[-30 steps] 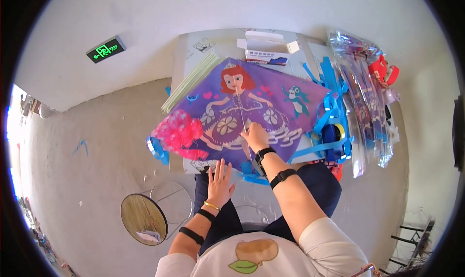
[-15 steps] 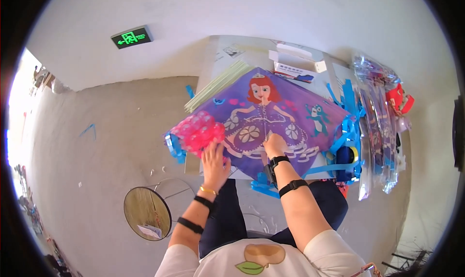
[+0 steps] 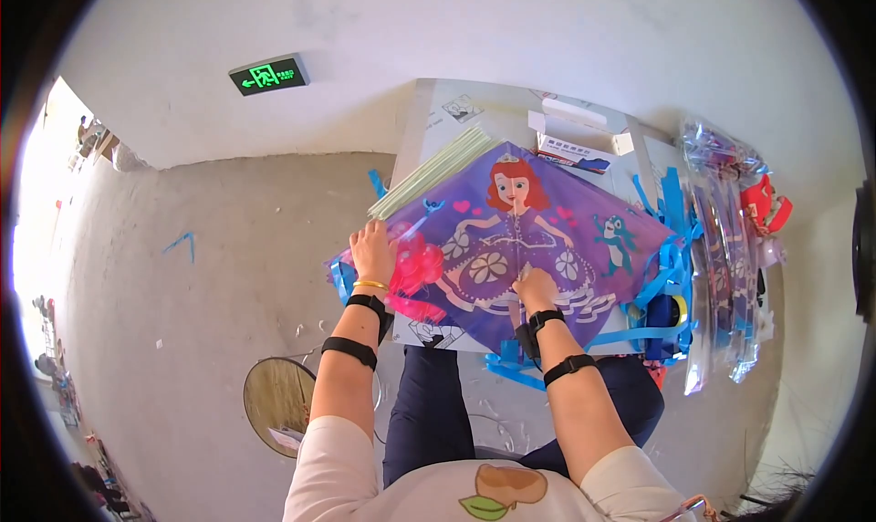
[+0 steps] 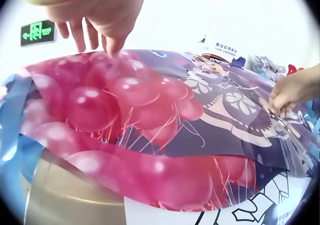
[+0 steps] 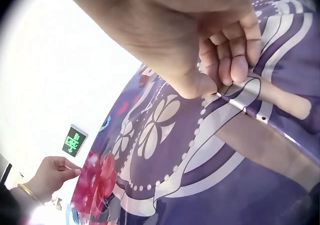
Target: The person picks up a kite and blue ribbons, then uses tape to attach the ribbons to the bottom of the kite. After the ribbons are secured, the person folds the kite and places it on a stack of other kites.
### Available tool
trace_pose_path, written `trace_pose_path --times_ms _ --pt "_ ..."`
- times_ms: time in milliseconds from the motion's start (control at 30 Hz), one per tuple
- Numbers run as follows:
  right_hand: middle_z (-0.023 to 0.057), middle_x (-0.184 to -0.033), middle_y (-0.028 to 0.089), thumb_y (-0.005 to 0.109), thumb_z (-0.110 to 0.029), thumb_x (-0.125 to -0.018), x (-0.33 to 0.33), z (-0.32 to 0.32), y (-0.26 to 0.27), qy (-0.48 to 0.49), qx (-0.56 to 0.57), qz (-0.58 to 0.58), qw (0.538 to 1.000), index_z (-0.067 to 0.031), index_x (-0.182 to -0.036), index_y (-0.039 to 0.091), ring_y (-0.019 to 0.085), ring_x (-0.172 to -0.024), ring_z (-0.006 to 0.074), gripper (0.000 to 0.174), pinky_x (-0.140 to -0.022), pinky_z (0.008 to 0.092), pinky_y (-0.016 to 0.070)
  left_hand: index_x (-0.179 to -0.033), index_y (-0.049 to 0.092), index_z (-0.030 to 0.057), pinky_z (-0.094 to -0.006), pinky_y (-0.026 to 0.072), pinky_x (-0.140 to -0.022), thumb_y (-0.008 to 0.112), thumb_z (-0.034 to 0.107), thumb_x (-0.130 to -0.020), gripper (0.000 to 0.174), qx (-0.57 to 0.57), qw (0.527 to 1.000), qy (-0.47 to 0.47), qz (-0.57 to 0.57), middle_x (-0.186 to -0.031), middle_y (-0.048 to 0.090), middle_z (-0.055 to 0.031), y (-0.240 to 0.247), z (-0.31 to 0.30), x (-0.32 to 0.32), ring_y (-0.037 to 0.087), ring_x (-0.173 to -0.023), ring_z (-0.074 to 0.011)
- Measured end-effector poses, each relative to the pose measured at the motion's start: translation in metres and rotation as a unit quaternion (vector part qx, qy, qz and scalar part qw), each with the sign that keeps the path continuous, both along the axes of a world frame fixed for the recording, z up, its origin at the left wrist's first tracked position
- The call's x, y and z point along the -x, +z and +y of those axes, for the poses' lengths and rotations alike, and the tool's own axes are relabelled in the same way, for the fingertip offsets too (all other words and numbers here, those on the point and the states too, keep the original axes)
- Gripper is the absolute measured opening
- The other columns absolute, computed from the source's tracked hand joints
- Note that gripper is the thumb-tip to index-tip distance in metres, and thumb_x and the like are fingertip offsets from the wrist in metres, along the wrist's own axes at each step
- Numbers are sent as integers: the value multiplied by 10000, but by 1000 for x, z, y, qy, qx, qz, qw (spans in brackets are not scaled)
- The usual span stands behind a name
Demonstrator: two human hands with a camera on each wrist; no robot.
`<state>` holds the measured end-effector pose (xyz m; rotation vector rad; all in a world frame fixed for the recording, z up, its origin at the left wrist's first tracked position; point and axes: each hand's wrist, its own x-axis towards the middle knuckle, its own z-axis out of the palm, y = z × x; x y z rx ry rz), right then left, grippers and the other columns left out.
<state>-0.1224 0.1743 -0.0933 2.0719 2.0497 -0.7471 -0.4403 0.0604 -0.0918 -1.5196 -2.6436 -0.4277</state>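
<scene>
A purple kite (image 3: pixel 584 234) printed with a red-haired princess and pink balloons lies spread over the table. At the lower middle of the princess's skirt, my right hand (image 3: pixel 537 287) pinches the kite's thin centre rod (image 5: pixel 240 106) between thumb and fingers; the other fingers curl in. My left hand (image 3: pixel 372 251) is at the kite's left side, over the balloon print (image 4: pixel 145 97), with fingers loosely extended and tips at the upper left edge. Blue ribbon tails (image 3: pixel 342 280) hang from the left corner, close to that hand.
Pale thin sticks (image 3: pixel 433 171) lie in a bundle along the upper left edge. Behind the kite stands an open white box (image 3: pixel 575 143). Blue ribbons (image 3: pixel 671 276), a tape roll and clear-wrapped packages (image 3: pixel 721 248) crowd the right. A round stool (image 3: pixel 274 403) stands lower left.
The left hand has moved up from the table's front edge, across the balloon print, to the kite's left side. My right hand stays at the centre rod. The head view has turned leftward.
</scene>
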Motion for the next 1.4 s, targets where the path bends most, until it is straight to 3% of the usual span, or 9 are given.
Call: trace_pose_path --times_ms 133,433,533,767,900,1067,1200,1300,1400 --pt "187 -1068 731 804 -317 -786 -5 0 -5 18 -1 12 1000 -37 -1023 739 700 -1023 366 373 -851 449 574 -1268 603 94 -524 347 -1097 739 391 -852 530 -29 999 27 38 -1186 677 -112 -1 -2 4 619 -1153 -305" --pt "199 -1068 728 801 -316 -755 -9 8 -11 23 21 35 999 -34 -1020 742 699 -1022 371 392 -863 460 568 -1243 631 102 -601 291 -1114 497 566 -961 559 114 987 108 -46 -1201 690 -112 -14 8 44 612 -1183 -324" --pt "194 -1076 729 804 -315 -749 -10 9 -12 18 30 39 999 -38 -1024 742 699 -1026 369 395 -867 459 569 -1162 685 136 -581 324 -1083 583 434 -939 387 204 968 101 -107 -1127 701 -108 -9 4 59 628 -1137 -317" --pt "189 -1102 723 798 -327 -759 -10 9 -14 21 36 38 998 -39 -1068 726 698 -1034 362 428 -872 458 571 -891 697 117 -449 469 -842 736 187 -797 124 -59 995 19 -81 -852 688 -90 19 -8 51 669 -874 -296" --pt "190 -1062 725 787 -338 -772 -19 6 -32 40 -37 61 997 -32 -1088 680 700 -1012 371 452 -856 469 571 -906 697 91 -412 513 -674 757 154 -785 149 -103 981 -26 -159 -747 667 -95 56 -15 25 663 -754 -307" --pt "180 -904 666 771 -388 -814 -28 -2 -8 -17 -64 184 981 -34 -1020 551 658 -910 399 465 -773 484 523 -977 691 0 -327 541 -681 763 122 -825 208 -80 934 -168 -305 -843 704 -133 134 -22 -27 672 -722 -275" --pt "174 -1051 583 846 -388 -771 -37 -13 -17 7 -280 264 923 4 -1102 547 587 -982 377 593 -830 446 493 -971 674 -31 -308 529 -699 734 40 -854 149 -116 932 -231 -255 -830 685 -124 231 -47 -79 662 -728 -213" --pt "191 -1113 575 843 -367 -758 -43 -24 17 -2 -277 324 905 -6 -1195 538 558 -1079 364 643 -885 456 484 -945 667 -16 -331 536 -718 709 34 -853 113 -98 928 -288 -216 -860 681 -148 296 -77 -103 659 -749 -281" --pt "126 -965 647 759 -219 -862 -51 -39 58 -19 -233 459 857 7 -1126 592 634 -931 259 385 -786 375 505 -938 657 -22 -314 519 -752 697 3 -851 99 -95 914 -340 -198 -863 677 -134 332 -108 -98 658 -782 -258"
